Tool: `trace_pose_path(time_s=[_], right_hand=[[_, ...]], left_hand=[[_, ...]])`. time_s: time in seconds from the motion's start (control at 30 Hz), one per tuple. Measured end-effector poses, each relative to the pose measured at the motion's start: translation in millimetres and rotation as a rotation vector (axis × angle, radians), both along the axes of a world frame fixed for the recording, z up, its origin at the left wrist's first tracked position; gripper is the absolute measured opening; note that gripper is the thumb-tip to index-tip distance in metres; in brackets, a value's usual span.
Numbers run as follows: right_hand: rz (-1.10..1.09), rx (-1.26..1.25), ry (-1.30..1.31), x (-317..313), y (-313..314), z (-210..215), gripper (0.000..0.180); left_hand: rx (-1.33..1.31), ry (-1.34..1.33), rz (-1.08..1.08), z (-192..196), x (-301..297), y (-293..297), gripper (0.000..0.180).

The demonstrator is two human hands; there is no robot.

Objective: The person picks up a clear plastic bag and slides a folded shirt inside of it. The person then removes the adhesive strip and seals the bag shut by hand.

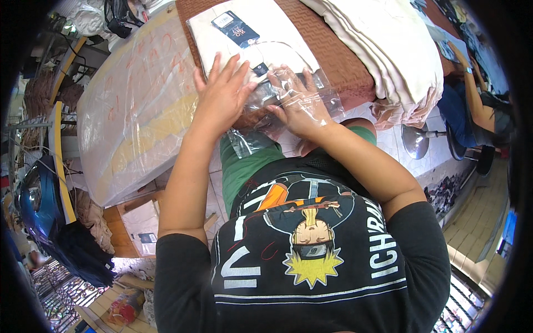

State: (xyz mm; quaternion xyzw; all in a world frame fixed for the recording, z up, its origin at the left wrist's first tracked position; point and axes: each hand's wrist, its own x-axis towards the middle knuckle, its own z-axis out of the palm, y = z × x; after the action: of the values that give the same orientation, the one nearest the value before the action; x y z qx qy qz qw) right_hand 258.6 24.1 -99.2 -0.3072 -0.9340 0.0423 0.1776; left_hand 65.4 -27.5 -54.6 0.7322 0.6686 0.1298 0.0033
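A folded white garment (pixel 286 33) lies in a see-through plastic bag on a table with a brown textured cover (pixel 345 58). A dark blue hang tag (pixel 235 29) sits near its far end, and a small dark label (pixel 260 69) shows nearer me. My left hand (pixel 221 102) rests on the bag's left near side, fingers spread flat. At the near right corner is my right hand (pixel 302 110), fingers apart, with the bag's loose plastic end (pixel 329 95) around it. Whether that plastic lies over or under all its fingers is hard to tell.
A tall stack of folded white cloth (pixel 397 53) is at the right of the table. To the left stands a large plastic-wrapped bundle (pixel 136 100). Another bagged garment (pixel 142 226) lies low at left. A person (pixel 474 108) sits at far right, near a round metal stool base (pixel 415 141).
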Motion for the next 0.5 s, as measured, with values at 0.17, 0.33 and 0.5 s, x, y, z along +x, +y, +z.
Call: trace_pose_path(time_s=[0.17,0.33,0.5], right_hand=[[0.066,0.075,0.011,5,-3,2,0.065],[0.119,0.005,0.041,16,0,-3,0.071],[0.075,0.048,-0.017,21,-4,-3,0.076]], left_hand=[[-0.143,-0.076,-0.156,-12,4,17,0.055],[-0.127,0.030,-0.206,-16,-2,17,0.054],[-0.116,0.121,-0.227,-16,-2,15,0.053]])
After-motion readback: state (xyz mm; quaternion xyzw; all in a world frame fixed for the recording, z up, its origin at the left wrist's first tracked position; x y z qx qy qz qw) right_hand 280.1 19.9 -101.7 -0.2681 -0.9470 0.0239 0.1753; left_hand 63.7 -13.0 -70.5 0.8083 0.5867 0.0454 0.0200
